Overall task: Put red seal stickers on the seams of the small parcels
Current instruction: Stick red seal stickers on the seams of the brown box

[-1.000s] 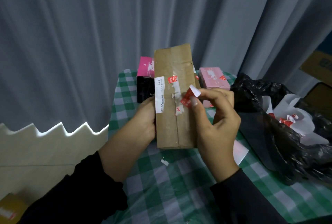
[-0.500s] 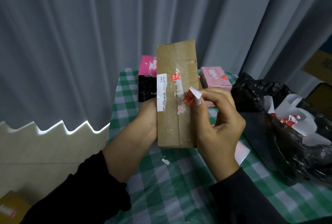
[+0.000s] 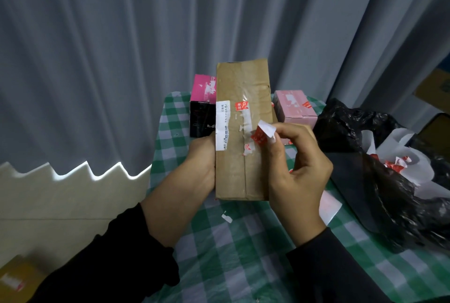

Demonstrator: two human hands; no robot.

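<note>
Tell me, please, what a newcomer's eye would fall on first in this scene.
The brown cardboard parcel, held upright at centre by the left hand, draws the eye first. Beside its taped seam, the right hand pinches a red seal sticker with a white flap sticking up. To the right, a black plastic bag on the green checked tablecloth holds white paper scraps.

- Dim, cool grey light overall, and the colours look muted.
- The brightest spot is a jagged strip of light on the pale surface (image 3: 73, 172) under the hem of the curtain (image 3: 97, 59), nearly blown out.
- The parcel (image 3: 241, 171) and red sticker (image 3: 259, 137) at centre are sharp, and the clear tape shows a faint sheen.
- The black sleeves (image 3: 109, 266) and black bag (image 3: 379, 205) sink into shadow with little detail.
- Wide-angle bending slants the curtain folds at the edges, and the box (image 3: 14, 280) at bottom left is blurred.
</note>
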